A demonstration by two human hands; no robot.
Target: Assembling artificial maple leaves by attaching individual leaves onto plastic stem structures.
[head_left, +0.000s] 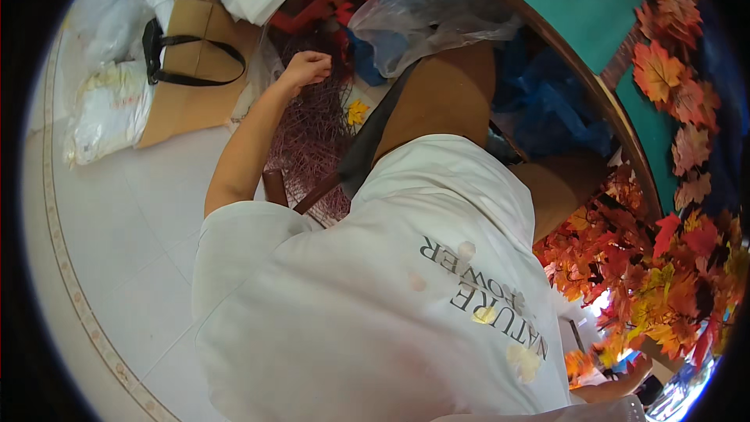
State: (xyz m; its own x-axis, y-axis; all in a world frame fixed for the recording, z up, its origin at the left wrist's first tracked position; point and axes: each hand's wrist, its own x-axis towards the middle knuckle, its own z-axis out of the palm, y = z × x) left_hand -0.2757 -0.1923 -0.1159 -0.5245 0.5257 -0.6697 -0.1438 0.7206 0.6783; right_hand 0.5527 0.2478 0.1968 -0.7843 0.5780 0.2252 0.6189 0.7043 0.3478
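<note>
My left arm stretches out to the left, and my left hand (308, 69) is closed with its fingers curled in. Whatever may lie inside the fingers cannot be made out. Beneath and beside that hand is a tangled heap of thin purplish-brown stems (308, 129). One yellow leaf (357, 112) lies at the heap's right side. At the lower right, beyond my white shirt, my right hand (639, 370) is close to a mass of red, orange and yellow artificial maple leaves (625, 254). Its fingers are small and dim there, partly hidden by the leaves.
A round-edged green table (582, 12) stands to the right, with a maple-leaf garland (673, 82) along it. Clear plastic bags (426, 19) and blue plastic (547, 101) are near my legs. A cardboard box (199, 70) with a black strap and white bags (109, 109) stand left on tiled floor.
</note>
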